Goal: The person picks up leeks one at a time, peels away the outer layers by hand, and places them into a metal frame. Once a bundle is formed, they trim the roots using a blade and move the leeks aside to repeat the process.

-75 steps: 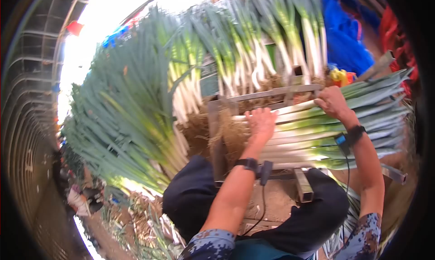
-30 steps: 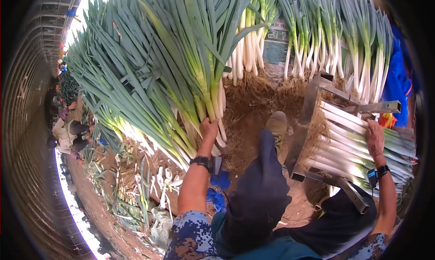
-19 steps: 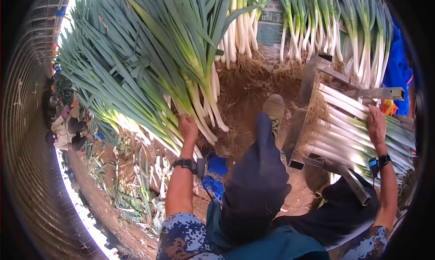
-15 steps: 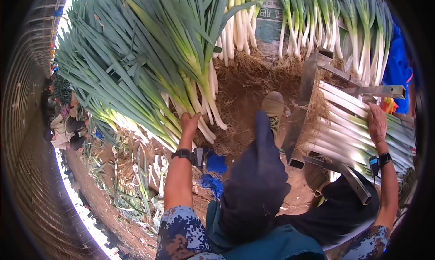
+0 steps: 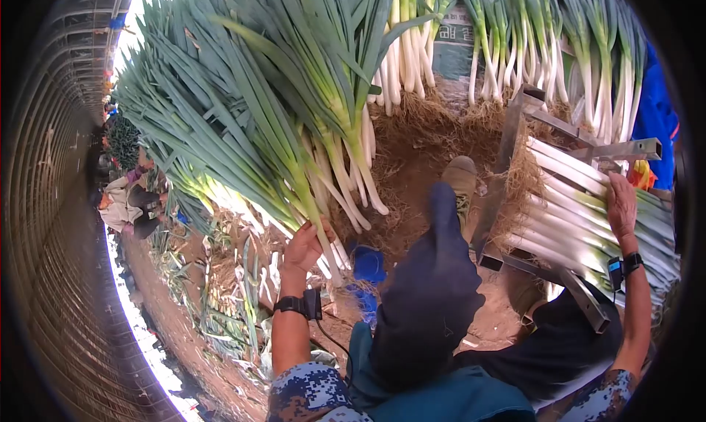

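My left hand (image 5: pixel 303 247) is closed around the white lower stalk of a leek (image 5: pixel 301 183), at the front edge of a big pile of leeks (image 5: pixel 220 105) with long green leaves. My right hand (image 5: pixel 623 207) lies with stretched fingers on a bundle of leeks (image 5: pixel 566 205) in a metal frame (image 5: pixel 500 179). The bundle's roots face the frame's left plate, and its green leaves run off to the right. The right thumb is hidden.
More leeks (image 5: pixel 507 47) stand in rows at the back, roots on the soil. My shoe (image 5: pixel 460 179) is left of the frame. Blue scraps (image 5: pixel 368 264) and leek trimmings (image 5: pixel 228 311) lie on the ground. Another person (image 5: pixel 129 201) crouches at far left.
My left hand has moved down and toward me, and a leek's white stalk now shows in its grip. My right hand stays on the bundle. The view has shifted slightly.
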Motion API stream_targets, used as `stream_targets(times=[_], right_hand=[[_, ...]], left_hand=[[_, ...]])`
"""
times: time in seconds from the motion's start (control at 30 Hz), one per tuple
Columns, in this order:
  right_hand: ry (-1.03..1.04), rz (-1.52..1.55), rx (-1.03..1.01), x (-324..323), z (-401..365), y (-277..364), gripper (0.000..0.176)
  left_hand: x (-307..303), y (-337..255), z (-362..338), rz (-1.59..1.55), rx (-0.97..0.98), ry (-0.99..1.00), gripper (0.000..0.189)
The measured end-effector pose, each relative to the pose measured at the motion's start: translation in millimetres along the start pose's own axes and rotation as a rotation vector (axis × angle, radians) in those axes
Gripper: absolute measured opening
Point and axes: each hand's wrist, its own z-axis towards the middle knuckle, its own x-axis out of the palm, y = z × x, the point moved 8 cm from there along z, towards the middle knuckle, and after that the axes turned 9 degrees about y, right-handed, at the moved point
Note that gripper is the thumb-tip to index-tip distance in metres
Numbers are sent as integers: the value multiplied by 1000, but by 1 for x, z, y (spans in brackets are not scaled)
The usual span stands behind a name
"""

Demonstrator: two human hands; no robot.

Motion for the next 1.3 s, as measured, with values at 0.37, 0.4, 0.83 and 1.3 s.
stream_targets(times=[0.37, 0.4, 0.83, 1.3], right_hand=[[19, -28, 22, 3, 3, -2, 36], [19, -35, 22, 5, 1, -5, 36], [18, -21, -3, 7, 3, -9, 35], [6, -31, 14, 1, 1, -1, 34]], left_hand=[[22, -81, 57, 702, 156, -409, 31], [28, -95, 61, 711, 192, -369, 30], [14, -144, -68, 714, 888, -542, 20], [-90, -30, 44, 1054, -142, -720, 43]])
